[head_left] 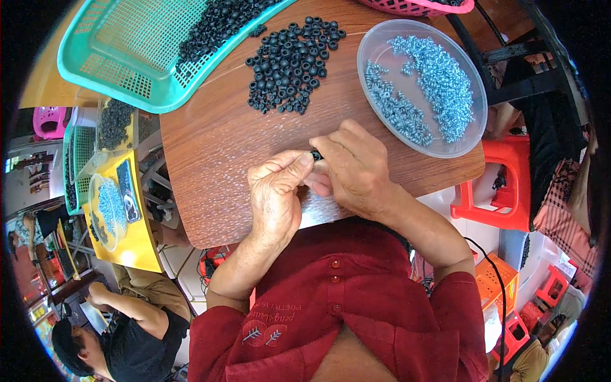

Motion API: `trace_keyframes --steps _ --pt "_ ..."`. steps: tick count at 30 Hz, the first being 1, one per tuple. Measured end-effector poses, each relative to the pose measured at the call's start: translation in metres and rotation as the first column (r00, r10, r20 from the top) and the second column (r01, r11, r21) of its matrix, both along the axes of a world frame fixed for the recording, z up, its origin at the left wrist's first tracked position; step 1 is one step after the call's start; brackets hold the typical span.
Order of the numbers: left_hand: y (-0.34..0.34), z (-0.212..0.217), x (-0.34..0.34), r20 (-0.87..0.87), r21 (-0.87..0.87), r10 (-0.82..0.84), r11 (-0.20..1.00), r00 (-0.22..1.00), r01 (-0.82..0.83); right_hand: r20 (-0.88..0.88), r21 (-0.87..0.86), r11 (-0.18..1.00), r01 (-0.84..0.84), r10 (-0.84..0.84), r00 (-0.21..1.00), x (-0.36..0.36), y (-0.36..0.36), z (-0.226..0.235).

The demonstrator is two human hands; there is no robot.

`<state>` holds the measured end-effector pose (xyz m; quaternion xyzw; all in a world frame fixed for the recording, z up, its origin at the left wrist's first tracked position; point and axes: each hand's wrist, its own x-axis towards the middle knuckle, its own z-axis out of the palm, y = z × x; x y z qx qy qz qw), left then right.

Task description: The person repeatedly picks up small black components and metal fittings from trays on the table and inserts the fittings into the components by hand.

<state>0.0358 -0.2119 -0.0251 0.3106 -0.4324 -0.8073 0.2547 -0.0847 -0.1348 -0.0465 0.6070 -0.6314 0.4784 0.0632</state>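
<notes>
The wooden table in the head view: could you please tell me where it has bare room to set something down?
The wooden table is bare on its left part, between the teal basket, the pile of black rings and the left hand. A narrower strip runs between that pile and the clear dish of screws. It is crowded around both hands.
</notes>
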Motion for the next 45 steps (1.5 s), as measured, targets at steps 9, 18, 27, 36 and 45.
trace_keyframes --steps 9,18,27,36,45 --pt "-0.002 -0.004 -0.002 -0.006 0.034 -0.022 0.999 1.000 0.022 -0.065 -0.061 0.998 -0.014 0.010 0.998 -0.004 -0.003 -0.005" --pt "-0.005 0.003 -0.006 -0.020 0.054 -0.092 0.994 0.996 0.092 -0.013 -0.091 0.995 -0.027 0.026 1.000 -0.011 -0.004 0.000" --pt "-0.007 -0.004 -0.007 0.032 -0.052 -0.119 0.991 0.992 0.121 0.047 -0.041 0.998 -0.039 0.041 0.998 -0.013 -0.003 0.000" --pt "-0.011 -0.002 -0.012 -0.029 -0.026 -0.049 0.999 0.998 0.048 0.073 -0.010 0.999 -0.031 0.032 0.997 -0.015 -0.006 0.004" --pt "-0.013 -0.006 -0.015 -0.048 0.046 -0.015 0.999 0.999 0.017 0.128 0.105 0.994 -0.029 0.016 0.992 -0.015 -0.005 0.011"
